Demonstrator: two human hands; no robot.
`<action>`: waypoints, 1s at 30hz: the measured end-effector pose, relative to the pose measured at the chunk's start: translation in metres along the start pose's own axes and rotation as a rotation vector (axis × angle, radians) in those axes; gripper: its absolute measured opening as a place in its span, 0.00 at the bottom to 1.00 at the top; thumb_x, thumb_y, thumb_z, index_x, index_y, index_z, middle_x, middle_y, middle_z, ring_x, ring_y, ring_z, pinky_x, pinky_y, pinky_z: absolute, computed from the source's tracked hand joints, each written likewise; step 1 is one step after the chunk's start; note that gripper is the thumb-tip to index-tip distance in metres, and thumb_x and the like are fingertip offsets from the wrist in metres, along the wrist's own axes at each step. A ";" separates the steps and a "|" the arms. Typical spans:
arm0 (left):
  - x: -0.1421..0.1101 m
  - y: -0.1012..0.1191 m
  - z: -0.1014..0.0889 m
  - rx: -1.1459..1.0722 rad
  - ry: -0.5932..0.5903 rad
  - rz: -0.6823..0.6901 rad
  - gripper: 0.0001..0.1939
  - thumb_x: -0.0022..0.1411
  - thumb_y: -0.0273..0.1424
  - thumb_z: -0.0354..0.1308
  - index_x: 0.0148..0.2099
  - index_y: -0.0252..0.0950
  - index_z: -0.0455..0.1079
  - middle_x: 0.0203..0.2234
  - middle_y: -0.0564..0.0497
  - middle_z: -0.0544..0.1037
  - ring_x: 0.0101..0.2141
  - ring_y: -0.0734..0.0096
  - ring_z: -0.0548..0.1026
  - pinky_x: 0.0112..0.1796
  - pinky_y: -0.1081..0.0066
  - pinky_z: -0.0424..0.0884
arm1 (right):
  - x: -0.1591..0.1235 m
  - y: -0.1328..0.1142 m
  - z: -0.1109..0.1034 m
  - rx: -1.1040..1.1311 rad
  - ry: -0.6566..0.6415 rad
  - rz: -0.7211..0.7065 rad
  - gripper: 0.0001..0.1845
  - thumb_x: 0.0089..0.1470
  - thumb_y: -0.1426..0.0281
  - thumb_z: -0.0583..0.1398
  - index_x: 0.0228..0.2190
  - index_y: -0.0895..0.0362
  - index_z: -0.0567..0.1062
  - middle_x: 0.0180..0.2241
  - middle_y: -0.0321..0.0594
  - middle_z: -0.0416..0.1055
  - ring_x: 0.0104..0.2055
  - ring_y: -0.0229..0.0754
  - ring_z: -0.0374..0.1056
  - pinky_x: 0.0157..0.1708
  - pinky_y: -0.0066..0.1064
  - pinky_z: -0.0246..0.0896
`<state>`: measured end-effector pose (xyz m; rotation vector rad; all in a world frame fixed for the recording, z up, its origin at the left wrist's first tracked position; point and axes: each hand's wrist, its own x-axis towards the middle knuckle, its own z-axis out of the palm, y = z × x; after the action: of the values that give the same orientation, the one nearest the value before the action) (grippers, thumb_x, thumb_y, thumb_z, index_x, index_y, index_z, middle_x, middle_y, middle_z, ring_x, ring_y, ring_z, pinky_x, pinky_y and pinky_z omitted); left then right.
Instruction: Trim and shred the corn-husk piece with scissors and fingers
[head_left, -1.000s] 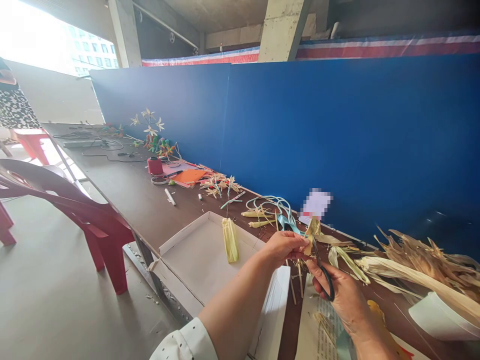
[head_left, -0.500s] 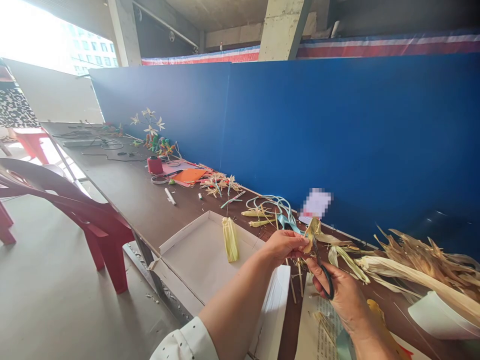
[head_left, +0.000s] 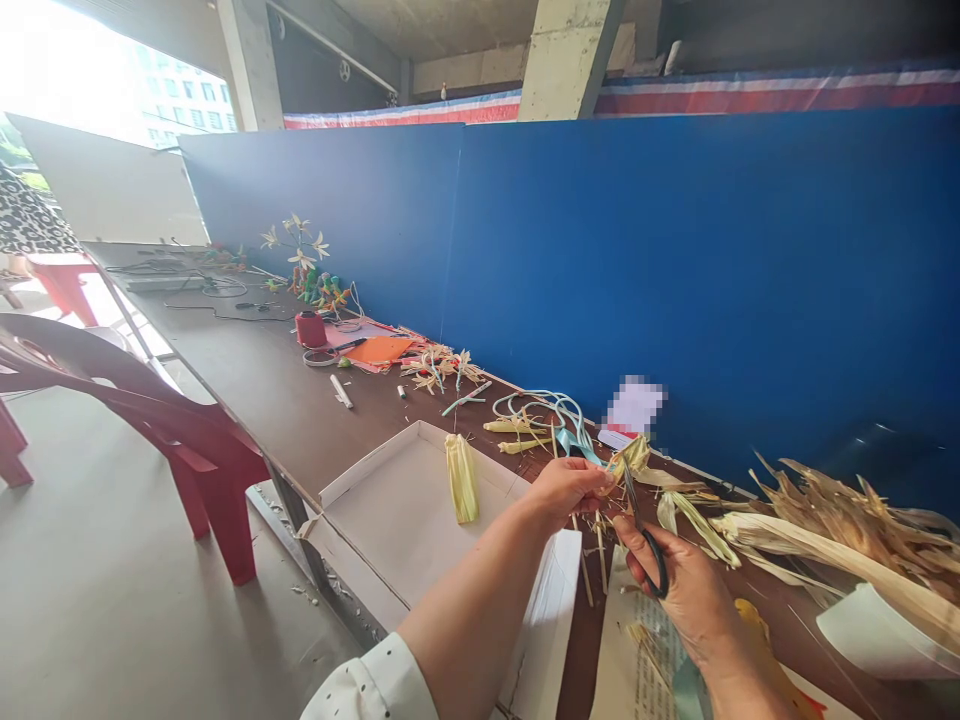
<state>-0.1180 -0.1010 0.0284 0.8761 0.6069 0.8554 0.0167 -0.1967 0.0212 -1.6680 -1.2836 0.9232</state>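
Left hand (head_left: 574, 492), fingers pinched on husk (head_left: 636, 455); right hand (head_left: 675, 572), fingers curled round scissors (head_left: 634, 508), blades at husk; box (head_left: 390, 510), nine o'clock of hands; bowl (head_left: 874, 632), four o'clock.

The left hand (head_left: 566, 492) pinches a husk piece (head_left: 637, 454) while the right hand (head_left: 686, 585) holds scissors (head_left: 658, 560) at it.

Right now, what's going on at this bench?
A person's left hand pinches a corn husk piece, while the right hand holds black-handled scissors, blades up against the piece. Whether they are mid-cut can't be told. A flat yellow-green husk lies in the shallow white box; dry brown husks are heaped at the right, beyond a white bowl.
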 end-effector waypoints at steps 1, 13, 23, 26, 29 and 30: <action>0.000 0.000 0.000 0.005 0.007 0.001 0.18 0.38 0.37 0.70 0.27 0.31 0.67 0.23 0.54 0.71 0.25 0.81 0.67 0.30 0.76 0.62 | 0.001 0.002 0.000 -0.002 0.002 0.004 0.16 0.48 0.54 0.62 0.21 0.52 0.70 0.15 0.31 0.60 0.20 0.36 0.54 0.20 0.29 0.51; 0.000 0.001 0.001 0.010 0.034 0.010 0.17 0.41 0.35 0.68 0.27 0.31 0.66 0.22 0.53 0.72 0.23 0.83 0.65 0.29 0.76 0.60 | 0.001 0.002 -0.001 -0.031 0.016 -0.001 0.15 0.47 0.52 0.61 0.26 0.51 0.74 0.15 0.31 0.61 0.19 0.37 0.56 0.19 0.30 0.52; 0.002 0.000 0.000 -0.018 0.067 0.035 0.17 0.41 0.35 0.69 0.27 0.31 0.65 0.20 0.55 0.70 0.24 0.81 0.67 0.31 0.75 0.61 | -0.003 -0.006 0.000 -0.017 0.038 0.031 0.15 0.46 0.54 0.62 0.20 0.52 0.70 0.15 0.32 0.61 0.19 0.38 0.55 0.20 0.31 0.53; 0.002 0.000 0.000 -0.015 0.075 0.031 0.19 0.39 0.36 0.70 0.26 0.30 0.66 0.21 0.53 0.71 0.24 0.81 0.66 0.29 0.75 0.61 | -0.003 -0.006 0.000 -0.002 0.057 0.039 0.14 0.45 0.54 0.63 0.21 0.51 0.71 0.15 0.32 0.61 0.19 0.38 0.56 0.20 0.31 0.53; 0.001 0.001 0.000 0.009 0.076 0.017 0.20 0.38 0.38 0.71 0.26 0.30 0.68 0.22 0.52 0.73 0.23 0.82 0.66 0.28 0.76 0.60 | -0.002 -0.004 -0.001 0.030 0.056 0.047 0.14 0.44 0.54 0.64 0.22 0.51 0.72 0.15 0.32 0.62 0.19 0.39 0.56 0.20 0.31 0.52; 0.000 0.002 0.000 0.019 0.074 0.010 0.20 0.37 0.38 0.71 0.27 0.30 0.68 0.22 0.51 0.73 0.23 0.82 0.66 0.28 0.76 0.60 | -0.001 -0.003 -0.002 0.031 0.052 0.041 0.14 0.44 0.54 0.63 0.22 0.51 0.71 0.15 0.32 0.62 0.19 0.39 0.56 0.20 0.31 0.52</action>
<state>-0.1182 -0.1004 0.0303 0.8681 0.6760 0.8953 0.0168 -0.1978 0.0246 -1.6894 -1.1983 0.9132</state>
